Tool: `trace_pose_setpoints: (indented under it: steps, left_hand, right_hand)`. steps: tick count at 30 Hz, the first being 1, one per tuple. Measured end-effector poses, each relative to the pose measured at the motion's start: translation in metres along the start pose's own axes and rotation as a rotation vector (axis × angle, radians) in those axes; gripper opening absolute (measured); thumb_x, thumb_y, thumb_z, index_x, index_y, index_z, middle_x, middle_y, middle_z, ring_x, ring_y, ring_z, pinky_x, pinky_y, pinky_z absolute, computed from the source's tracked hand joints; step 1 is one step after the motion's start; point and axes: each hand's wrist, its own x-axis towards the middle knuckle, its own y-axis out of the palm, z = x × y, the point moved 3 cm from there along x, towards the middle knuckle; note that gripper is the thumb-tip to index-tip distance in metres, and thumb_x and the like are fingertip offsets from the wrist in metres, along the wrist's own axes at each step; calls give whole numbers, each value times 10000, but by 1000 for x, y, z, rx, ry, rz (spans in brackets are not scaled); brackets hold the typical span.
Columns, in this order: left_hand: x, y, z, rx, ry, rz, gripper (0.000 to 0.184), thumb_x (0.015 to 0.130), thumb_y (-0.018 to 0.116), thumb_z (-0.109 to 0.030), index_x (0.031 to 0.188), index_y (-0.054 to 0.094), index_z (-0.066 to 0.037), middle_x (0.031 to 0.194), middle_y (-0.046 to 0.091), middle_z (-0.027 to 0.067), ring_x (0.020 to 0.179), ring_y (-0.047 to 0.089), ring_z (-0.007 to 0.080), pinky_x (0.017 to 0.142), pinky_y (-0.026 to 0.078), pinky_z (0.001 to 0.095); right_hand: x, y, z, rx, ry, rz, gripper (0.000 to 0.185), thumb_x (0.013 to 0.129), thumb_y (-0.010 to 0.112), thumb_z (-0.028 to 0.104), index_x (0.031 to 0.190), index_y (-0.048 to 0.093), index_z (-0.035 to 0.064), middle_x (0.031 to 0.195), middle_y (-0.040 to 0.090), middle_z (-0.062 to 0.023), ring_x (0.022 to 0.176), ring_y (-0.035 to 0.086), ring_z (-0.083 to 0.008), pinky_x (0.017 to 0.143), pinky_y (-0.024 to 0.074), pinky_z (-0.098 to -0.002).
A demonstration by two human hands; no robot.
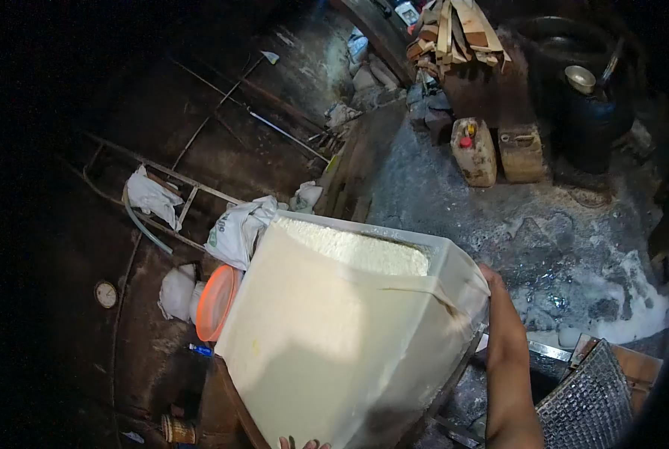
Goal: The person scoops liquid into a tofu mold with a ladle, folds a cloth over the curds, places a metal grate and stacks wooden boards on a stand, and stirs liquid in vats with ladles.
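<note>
A large pale box (383,233) stands in front of me, tilted in the view, with crumbly white curd-like stuff (357,251) showing along its far side. A cream cloth (304,299) covers most of the top and hangs in folds over the right side. At the far right corner my right hand (490,278) is closed on the gathered cloth; its fingers are largely hidden behind the folds. Only the fingertips of my left hand (301,444) show at the bottom edge, apart and lying on the cloth.
An orange basin (216,303) and a white sack (241,232) sit left of the box. Beyond are a metal ladder (188,206), two jerrycans (474,153), stacked firewood (454,34) and a dark vat with a ladle (580,78). The floor at right is wet, with foam (634,299). A woven metal-looking panel (585,400) lies lower right.
</note>
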Motion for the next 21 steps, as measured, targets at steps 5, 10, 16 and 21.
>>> trace_pose_setpoints:
  steps: [5,10,16,21]
  left_hand:
    - [9,-10,-5,-25,-100,58,400,748,689,-279,1065,523,-102,1237,516,173,1189,441,397,974,179,727]
    - [8,-10,-6,-136,-33,-178,491,756,699,-235,1155,453,-89,1228,526,178,1155,474,406,977,206,711]
    - [13,-16,-9,-195,-46,-193,516,773,695,-198,1205,436,-85,1217,532,192,1142,492,401,982,225,694]
    - [7,-6,-4,-220,-52,-220,312,850,610,-170,1135,536,-66,1210,541,183,1147,494,385,999,255,652]
  right_hand:
    - [-6,10,-40,-284,-44,268,304,779,610,238,974,620,5,997,560,-143,895,560,-234,778,457,-383]
    - [-7,17,-37,-314,-103,335,275,807,564,241,902,617,-11,847,574,-156,794,576,-235,720,468,-396]
    - [29,14,-25,-73,-258,-51,296,841,509,244,816,614,-31,667,591,-171,673,596,-237,651,482,-411]
    - [7,-19,42,594,-168,-417,301,898,466,271,873,579,-6,837,593,-140,765,567,-258,711,454,-392]
